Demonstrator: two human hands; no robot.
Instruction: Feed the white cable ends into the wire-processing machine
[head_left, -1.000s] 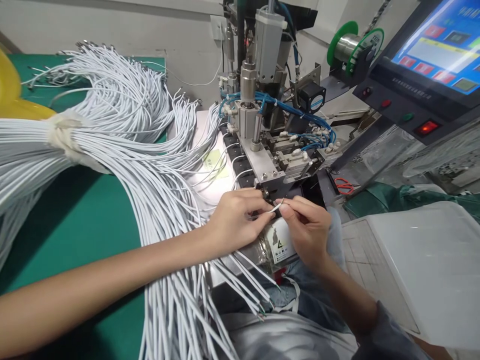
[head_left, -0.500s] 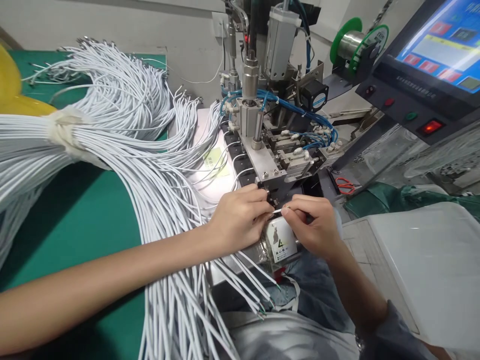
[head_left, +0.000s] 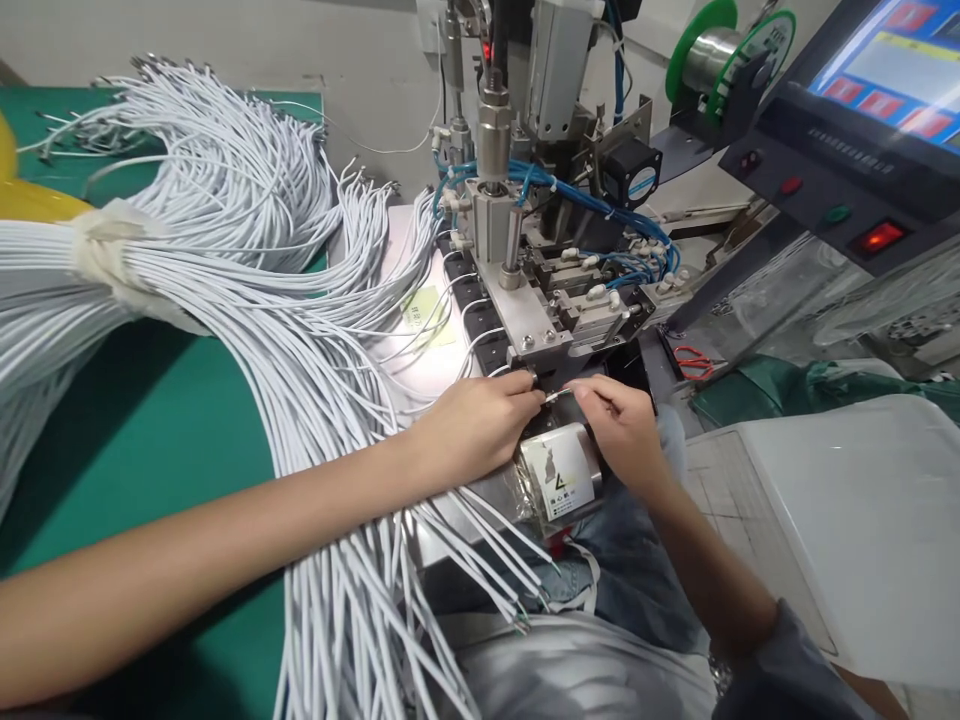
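Between my hands a short stretch of white cable (head_left: 555, 397) shows, with what look like thin dark wires at its end. My left hand (head_left: 484, 425) pinches the cable from the left, close against the machine's front fixture. At the cable's tip, the thumb and fingers of my right hand (head_left: 621, 425) are closed together; the exact grip is partly hidden. Other cables lie in the dark slotted holder (head_left: 484, 320) just beyond my left hand. A large bundle of white cables (head_left: 322, 400) passes under my left forearm, several ends showing green wire tips.
The machine (head_left: 517, 300) with blue air tubes stands directly ahead. A solder wire spool (head_left: 709, 60) and a control panel (head_left: 825, 190) are at upper right. Red-handled scissors (head_left: 694, 362) lie beside the machine. A white bin (head_left: 847, 530) stands right, a green mat (head_left: 150, 440) left.
My right hand has moved slightly up and closer to the fixture, and the cable end between my hands shows more. My left hand keeps its pinch. The view has shifted a little.
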